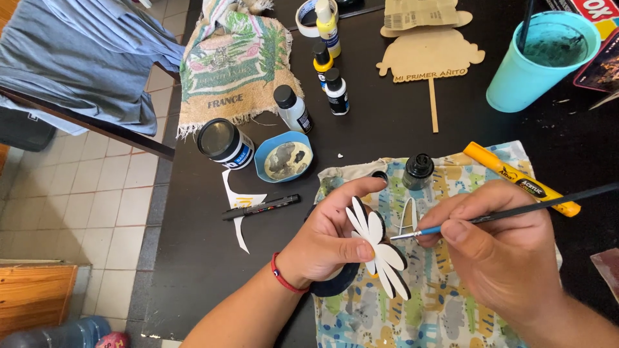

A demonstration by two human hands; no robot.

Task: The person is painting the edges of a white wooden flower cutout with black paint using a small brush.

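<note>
Left hand (325, 241) clamped the white daisy cutout (377, 248) over the patterned cloth (445, 303). Right hand (500, 258) at its 3 o'clock, fingers pinched on the paintbrush (509, 211) (tip touching a petal). Turquoise cup (538, 61) at 1 o'clock.

A single head-worn camera looks steeply down, close over the black table (387, 129), floor tiles (97, 193) left of it.
</note>
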